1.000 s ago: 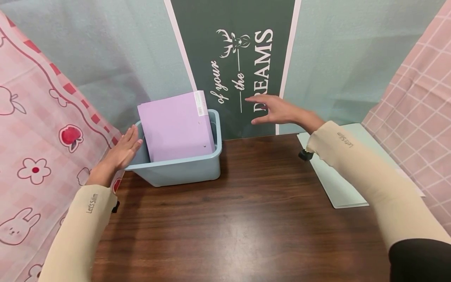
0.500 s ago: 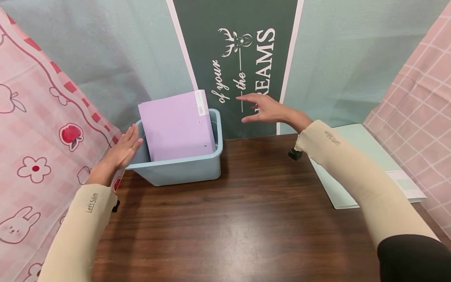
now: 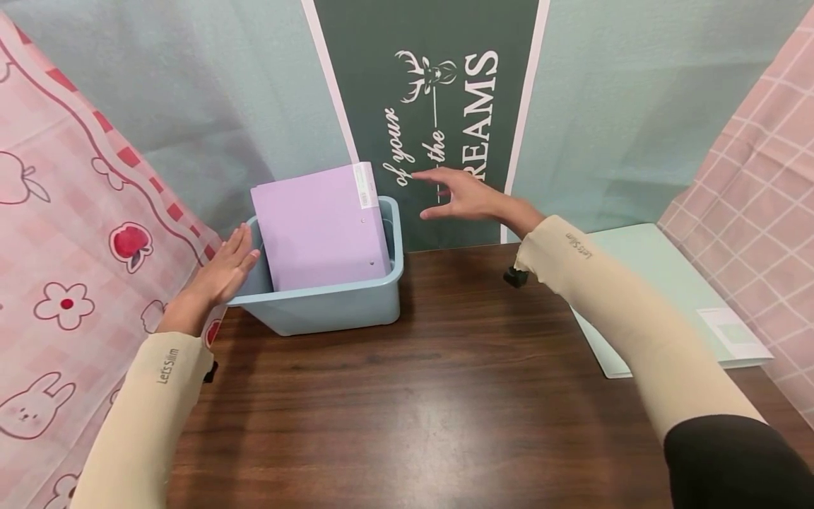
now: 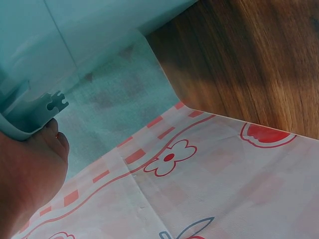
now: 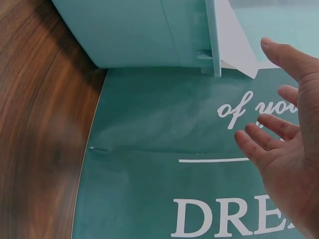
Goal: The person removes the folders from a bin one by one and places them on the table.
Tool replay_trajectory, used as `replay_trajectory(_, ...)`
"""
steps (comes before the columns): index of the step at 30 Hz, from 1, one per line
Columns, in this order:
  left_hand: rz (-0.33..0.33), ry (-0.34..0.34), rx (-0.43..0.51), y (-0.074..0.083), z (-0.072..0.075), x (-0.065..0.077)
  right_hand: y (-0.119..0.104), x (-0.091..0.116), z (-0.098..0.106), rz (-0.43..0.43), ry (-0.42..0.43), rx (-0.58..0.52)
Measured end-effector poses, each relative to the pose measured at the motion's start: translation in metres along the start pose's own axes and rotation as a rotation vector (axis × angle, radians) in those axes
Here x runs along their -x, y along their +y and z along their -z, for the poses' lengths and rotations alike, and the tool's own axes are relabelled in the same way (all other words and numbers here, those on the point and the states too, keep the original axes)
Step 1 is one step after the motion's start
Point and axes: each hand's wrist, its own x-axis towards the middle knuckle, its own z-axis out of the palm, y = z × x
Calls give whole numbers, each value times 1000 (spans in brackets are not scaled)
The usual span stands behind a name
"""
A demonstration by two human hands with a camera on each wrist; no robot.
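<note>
A light blue plastic bin [image 3: 318, 307] stands on the table at the left, with a lilac binder [image 3: 321, 230] leaning upright in it and rising above the rim. My left hand [image 3: 225, 267] rests at the bin's left end, its fingers straight and close together. In the left wrist view that hand [image 4: 37, 172] is right at the bin's rim [image 4: 30, 132]. My right hand [image 3: 467, 194] hovers to the right of the bin, thumb and fingers spread apart, holding nothing. The right wrist view shows this hand [image 5: 289, 144] beside the bin's end wall [image 5: 144, 35].
A pale green binder [image 3: 661, 283] lies flat on the brown wooden table [image 3: 407, 410] at the right, partly behind my right forearm. Hanging cloth encloses the back, with a dark green panel [image 3: 420, 28]. Pink patterned cloth [image 3: 63, 247] hangs close along the left.
My right hand has moved left toward the bin, uncovering more of the pale green binder. My left hand and the lilac binder have stayed in place.
</note>
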Motion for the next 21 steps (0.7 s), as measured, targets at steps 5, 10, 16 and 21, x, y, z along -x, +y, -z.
replay_trajectory(5, -1, 4, 1, 0, -1, 0, -4, -5, -5, -6, 4, -19)
replay_trajectory(10, -4, 12, 2, -1, -1, -1, -7, -11, -9, 0, 7, -47)
replay_trajectory(16, -3, 14, 0, 0, 0, -1, -8, -19, -15, 23, 29, -78)
replay_trajectory(21, 0, 7, 2, 1, 0, 0, -10, -26, -18, 27, 41, -118)
